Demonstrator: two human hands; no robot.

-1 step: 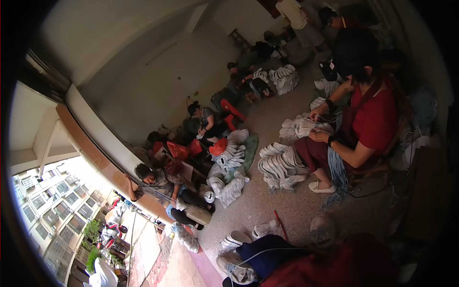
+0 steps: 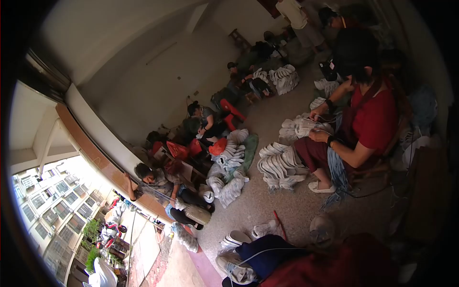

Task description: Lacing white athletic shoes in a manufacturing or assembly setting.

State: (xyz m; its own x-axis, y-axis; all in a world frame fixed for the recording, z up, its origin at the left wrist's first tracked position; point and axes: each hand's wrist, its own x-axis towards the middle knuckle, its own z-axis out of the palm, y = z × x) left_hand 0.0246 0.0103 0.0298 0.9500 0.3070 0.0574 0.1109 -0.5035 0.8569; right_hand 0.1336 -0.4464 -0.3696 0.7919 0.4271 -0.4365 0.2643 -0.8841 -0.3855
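Dark red cloth (image 2: pixel 330 263) and navy cloth (image 2: pixel 265 253) filled much of the lower edge, apparently over the wearer's lap, with a pale cord (image 2: pixel 275 249) running across the navy part toward a pale shoe (image 2: pixel 234 269) just beside it. Neither of the wearer's hands showed, so how far the fingers were open, or what they held, could not be told. Other shoes (image 2: pixel 235 239) lay just beyond, near a thin red stick (image 2: pixel 280 226). To the right, a seated co-worker in red (image 2: pixel 375 122) bent over pale shoe pieces (image 2: pixel 299 126), near a tightly nested row (image 2: pixel 282 167). The work looked partway along: the shoe by the lap seemed already shaped, and large pale piles (image 2: pixel 284 79) stood farther back, though which were finished was unclear. Against the earlier frame, almost nothing differed: shoe, cord and cloth kept their places, and the wearer's hands remained out of view.
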